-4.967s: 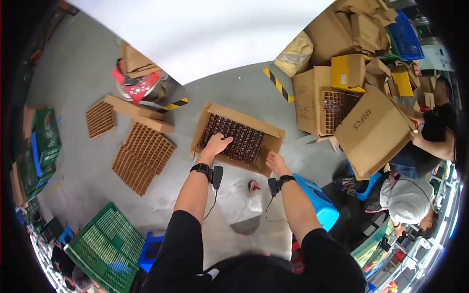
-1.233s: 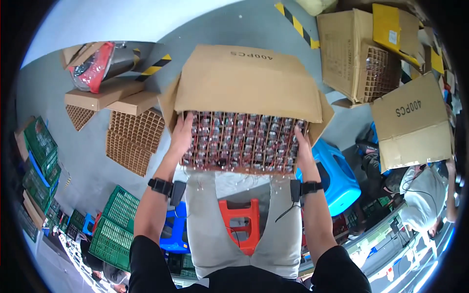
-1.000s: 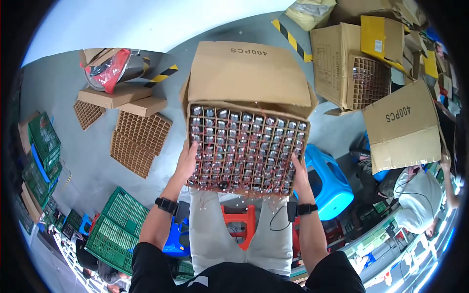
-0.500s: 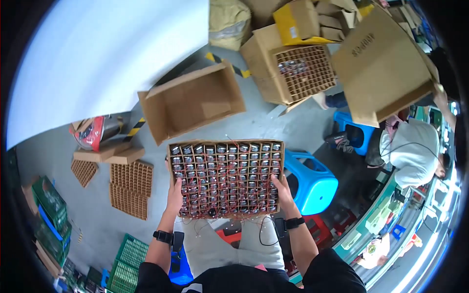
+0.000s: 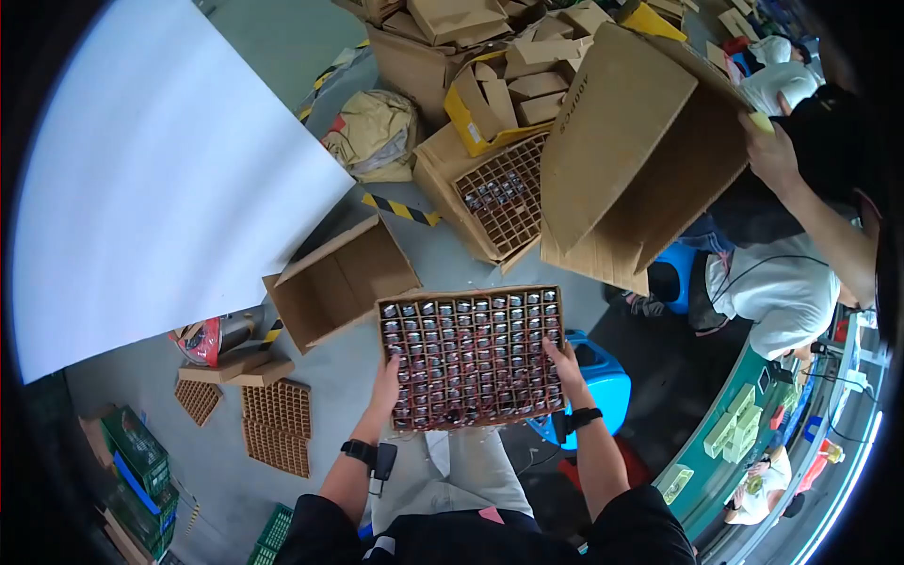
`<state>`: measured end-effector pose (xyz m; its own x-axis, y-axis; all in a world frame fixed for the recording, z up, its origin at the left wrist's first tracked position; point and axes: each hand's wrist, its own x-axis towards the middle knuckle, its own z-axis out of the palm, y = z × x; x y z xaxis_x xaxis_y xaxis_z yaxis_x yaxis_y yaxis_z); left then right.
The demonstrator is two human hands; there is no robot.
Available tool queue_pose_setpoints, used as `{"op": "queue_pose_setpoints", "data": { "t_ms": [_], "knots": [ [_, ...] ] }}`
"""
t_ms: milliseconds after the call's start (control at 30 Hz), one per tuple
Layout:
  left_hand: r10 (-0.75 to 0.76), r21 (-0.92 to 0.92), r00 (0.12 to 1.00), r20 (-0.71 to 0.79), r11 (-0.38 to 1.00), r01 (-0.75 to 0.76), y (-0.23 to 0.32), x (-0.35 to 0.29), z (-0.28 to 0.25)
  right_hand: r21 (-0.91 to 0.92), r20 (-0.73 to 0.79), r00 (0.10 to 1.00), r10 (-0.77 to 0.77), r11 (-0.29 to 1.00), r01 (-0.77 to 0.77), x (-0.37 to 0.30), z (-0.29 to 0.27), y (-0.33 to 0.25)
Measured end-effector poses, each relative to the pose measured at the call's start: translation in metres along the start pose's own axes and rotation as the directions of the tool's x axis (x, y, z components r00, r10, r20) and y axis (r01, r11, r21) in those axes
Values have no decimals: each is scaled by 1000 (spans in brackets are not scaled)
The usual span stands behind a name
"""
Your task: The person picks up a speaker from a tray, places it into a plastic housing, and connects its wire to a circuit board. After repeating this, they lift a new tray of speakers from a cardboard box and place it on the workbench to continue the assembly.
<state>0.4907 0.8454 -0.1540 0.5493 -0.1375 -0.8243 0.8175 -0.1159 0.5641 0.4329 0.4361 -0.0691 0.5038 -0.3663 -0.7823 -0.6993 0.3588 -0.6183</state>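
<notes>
Beyond the left fingers we see an open box; between the two hands is a divided cardboard tray, probably heavy, its thin walls liable to flex, best supported beneath both short ends. The left hand and right hand grip those ends. Its metal parts might spill if tipped.

Black short sleeves, pale trousers and black wrist straps are worn
</notes>
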Motion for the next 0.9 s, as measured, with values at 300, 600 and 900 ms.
{"op": "queue_pose_setpoints", "data": {
  "t_ms": [300, 600, 900],
  "knots": [
    [-101, 142, 994, -47, 984, 107, 80, 89, 82, -105, -68, 986, 150, 982, -156, 164, -33, -23],
    [84, 252, 967, -241, 968, -21, 106, 224, 100, -423, -2, 989, 147, 896, -134, 322, 5, -116],
    [479, 656, 862, -163, 706, -268, 175, 293, 155, -826, -118, 914, -387, 549, 126, 365, -3, -169]
  ]
}}
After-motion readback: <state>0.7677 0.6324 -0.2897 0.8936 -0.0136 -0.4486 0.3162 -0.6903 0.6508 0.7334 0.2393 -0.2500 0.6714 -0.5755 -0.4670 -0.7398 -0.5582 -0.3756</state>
